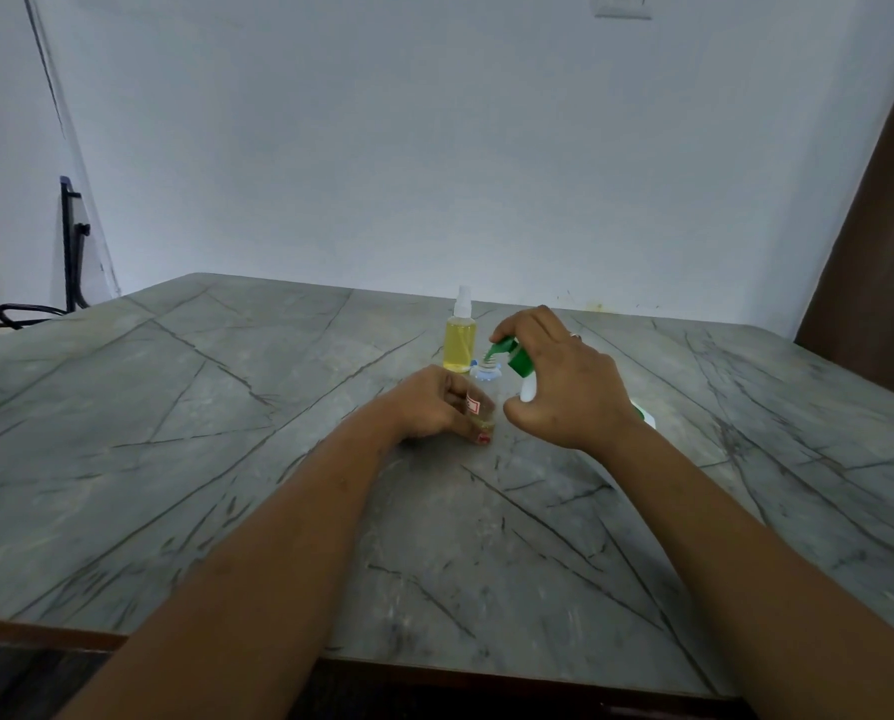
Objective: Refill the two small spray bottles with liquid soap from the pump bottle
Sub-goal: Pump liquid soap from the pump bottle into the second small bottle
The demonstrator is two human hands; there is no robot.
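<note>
Room: a pale wall (434, 148) fills the upper frame behind your grey, dark-veined desk (226, 459). A switch plate (622, 5) sits at the top edge.
Far left: a dark chair (73, 252) stands by the wall, off the desk.
Left hand: your left hand (431, 405), at the centre of the frame, has its fingers curled round the small clear bottle (481, 407).
Clear bottle: it stands upright on the desk with its sprayer off and its neck open. It has a red-and-white label, and a yellowish tint shows low inside.
Filled bottle: just above the clear one in the frame, the yellow spray bottle (460, 340) stands upright on the desk. Its white sprayer is on, and neither hand touches it.
Right hand: your right hand (564, 387) grips the pump bottle (528, 392), which is tilted with its head toward the left. Your fingers lie over the green pump head (512, 356).
Spout: it points left, right over the clear bottle's open neck. You cannot tell whether the two touch.
Far right: a brown panel (881, 252) runs down the edge of the frame.
</note>
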